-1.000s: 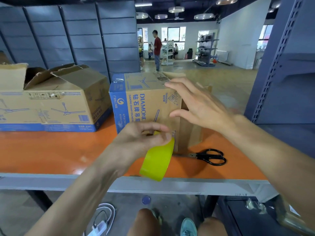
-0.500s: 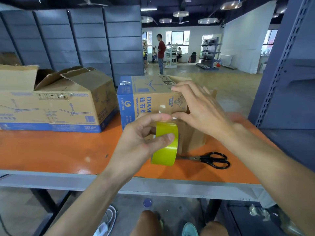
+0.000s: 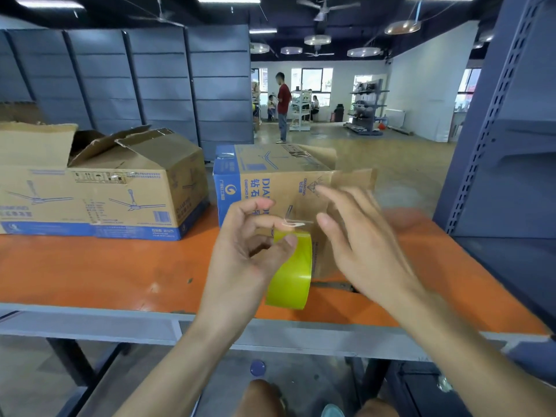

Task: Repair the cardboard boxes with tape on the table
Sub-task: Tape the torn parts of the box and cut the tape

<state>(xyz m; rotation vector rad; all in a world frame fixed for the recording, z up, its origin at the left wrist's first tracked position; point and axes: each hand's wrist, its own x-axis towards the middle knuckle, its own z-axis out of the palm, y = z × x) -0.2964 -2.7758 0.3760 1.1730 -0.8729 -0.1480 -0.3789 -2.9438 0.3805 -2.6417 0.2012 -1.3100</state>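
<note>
Head-height view looking down at an orange counter (image 3: 90, 266) in a large indoor hall. The person's left hand (image 3: 249, 251) grasps a roll of yellow-green tape (image 3: 290, 278), with the thumb pressed on the roll's outer face and the other fingers curled above it. The roll stands on edge just in front of a cardboard box (image 3: 270, 176), and its lower rim is near the counter's front edge. A short shiny loose end of tape (image 3: 294, 223) stands out from the top of the roll toward the box; it is not clear whether it is touching the cardboard. The right hand (image 3: 361, 245) is released, with fingers straight and spread. It is blurred and sits close before the box's right end, and contact cannot be made out. That box lies on the counter in the middle of the view, brown with blue lettering and a blue band at its left end. A brown flap (image 3: 355, 179) sticks out at its right end. To the left, set apart, sits a second cardboard box (image 3: 120, 191), printed with ceiling-fan drawings, its torn top flaps open. Grey-blue panels (image 3: 150, 85) stand behind, with a shelving upright (image 3: 496, 115) at the right. Far back stands a person in a red shirt (image 3: 283, 99).
</note>
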